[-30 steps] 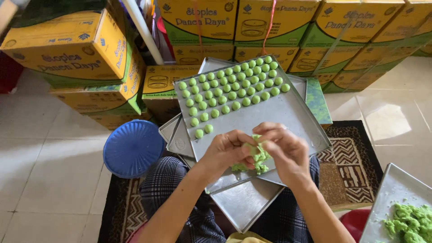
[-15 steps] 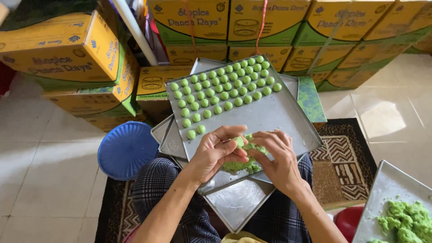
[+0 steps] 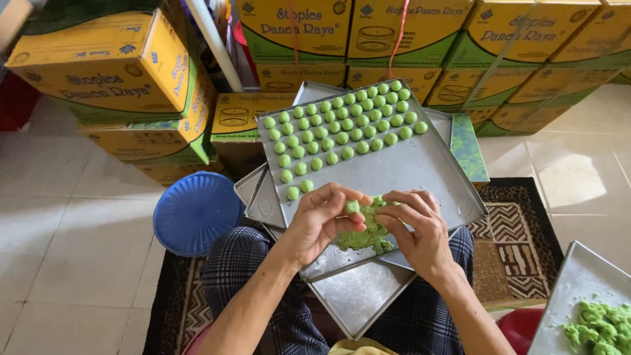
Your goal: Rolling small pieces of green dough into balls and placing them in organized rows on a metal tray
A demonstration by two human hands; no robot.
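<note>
Left to right: round blue plastic lid [image 3: 196, 212] sits on the tiled floor beside your knee, not in play. Your left hand [image 3: 320, 220] has fingers curled together, pinching a small green dough piece [image 3: 353, 207] off the lump of soft green dough [image 3: 365, 230] held between both hands, just above the near edge of the flat grey metal baking tray [image 3: 420, 172]. Your right hand [image 3: 419, 230] cups the lump from the other side, fingers closed on it. Progress: the far part of the tray carries rows of small green dough balls [image 3: 342, 125], with a short column running down its left side; the near and right part is bare metal, so I'd judge well under half filled. More empty grey trays [image 3: 358, 299] are stacked under it. Far right, another metal tray with a heap of rough green dough [image 3: 601, 325] is waiting, so plenty of material left to portion.
</note>
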